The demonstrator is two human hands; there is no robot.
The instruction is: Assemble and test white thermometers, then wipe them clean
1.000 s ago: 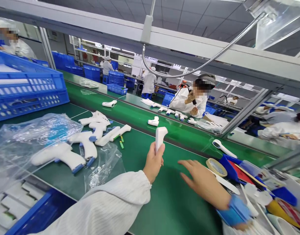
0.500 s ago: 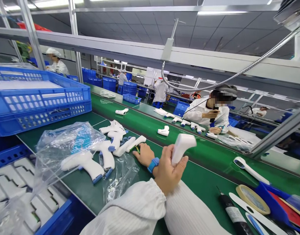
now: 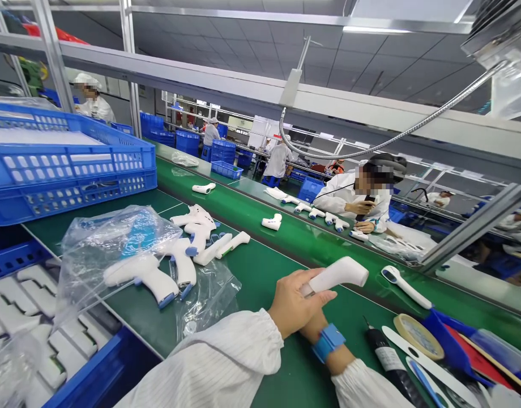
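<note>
Working from afar through the head view, I have the green surface (image 3: pixel 260 266) across my near field and the green conveyor belt (image 3: pixel 239 211) running past it. Two stacked blue crates (image 3: pixel 48 152) stand at the left; white material lies in the upper one. The blue bin (image 3: pixel 101 371) at lower left holds white housings packed close together. The blue tray (image 3: pixel 439 331) at the right carries a red flat piece (image 3: pixel 473 352), and the clear plastic bag (image 3: pixel 103 235) has something blue inside, with pistol-shaped housings partly under it and beside it.

Half a second ago my right hand (image 3: pixel 314 327) was at the edge of that pile; now it is back behind my left hand (image 3: pixel 292 300), and the small green parts that lay there are out of sight. I judge that the work is gathering on one piece. My left fingers are wrapped around the handle of a white thermometer-like housing (image 3: pixel 341 272), tilted, above the surface near the belt. My right fingers are hidden, so I cannot tell whether they grip anything.
</note>
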